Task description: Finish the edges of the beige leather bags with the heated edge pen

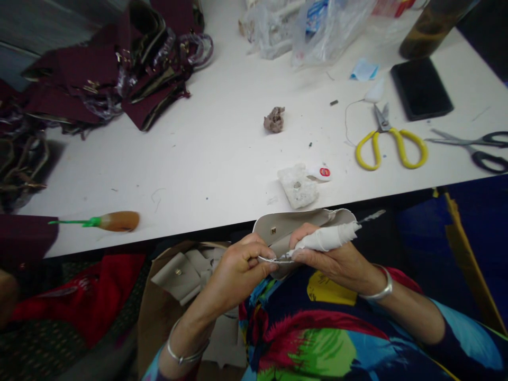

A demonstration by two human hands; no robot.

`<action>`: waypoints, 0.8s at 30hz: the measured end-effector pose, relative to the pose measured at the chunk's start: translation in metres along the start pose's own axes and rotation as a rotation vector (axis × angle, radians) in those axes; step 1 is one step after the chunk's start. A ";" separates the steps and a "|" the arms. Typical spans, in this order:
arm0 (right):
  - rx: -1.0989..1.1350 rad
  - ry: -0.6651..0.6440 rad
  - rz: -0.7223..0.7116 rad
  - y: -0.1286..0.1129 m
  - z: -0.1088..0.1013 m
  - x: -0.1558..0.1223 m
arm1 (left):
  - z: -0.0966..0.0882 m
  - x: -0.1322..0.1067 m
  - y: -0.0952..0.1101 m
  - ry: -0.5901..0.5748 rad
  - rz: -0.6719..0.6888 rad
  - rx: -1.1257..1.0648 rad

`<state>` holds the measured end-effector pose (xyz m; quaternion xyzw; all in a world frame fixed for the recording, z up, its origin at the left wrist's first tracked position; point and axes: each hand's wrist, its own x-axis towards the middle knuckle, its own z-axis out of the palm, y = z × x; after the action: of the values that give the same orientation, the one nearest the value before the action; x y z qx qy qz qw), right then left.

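- Pinches with left hand (246, 260) the rim of a cream, smooth, leather-like bag (291, 221), apparently to steady it.
- Wraps right hand (339, 262) around a white, tapered, wrapped implement (327, 238), narrow end near rim, seemingly for control.
- Holds bag beside flat white table (222, 153), yellow-handled metal scissors (383, 126) lying beyond.

I see the left hand (243, 263) pinching the beige bag (289, 228) and the right hand (348, 266) gripping a white tapered bundle (326, 238) near 1 desk (214, 153).
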<state>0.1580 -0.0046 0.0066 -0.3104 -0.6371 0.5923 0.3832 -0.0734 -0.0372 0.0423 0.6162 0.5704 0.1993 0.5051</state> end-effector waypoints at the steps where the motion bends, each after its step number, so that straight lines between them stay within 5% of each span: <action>1: -0.001 -0.006 0.004 0.000 0.000 0.000 | 0.000 0.000 0.000 -0.002 0.000 0.005; 8: 0.003 -0.052 -0.026 0.001 0.000 0.004 | 0.003 -0.002 -0.002 0.011 0.003 0.007; 19: -0.087 -0.318 -0.112 -0.011 -0.010 0.017 | 0.008 -0.005 -0.003 -0.013 0.070 0.021; 22: -0.152 -0.278 -0.057 -0.012 -0.002 0.019 | 0.012 -0.006 -0.003 -0.003 0.123 0.063; 24: -0.210 -0.129 0.003 -0.010 0.008 0.017 | 0.014 -0.007 -0.003 0.017 0.134 0.087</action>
<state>0.1430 0.0045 0.0188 -0.3106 -0.7186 0.5418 0.3060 -0.0648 -0.0498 0.0366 0.6728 0.5401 0.2130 0.4586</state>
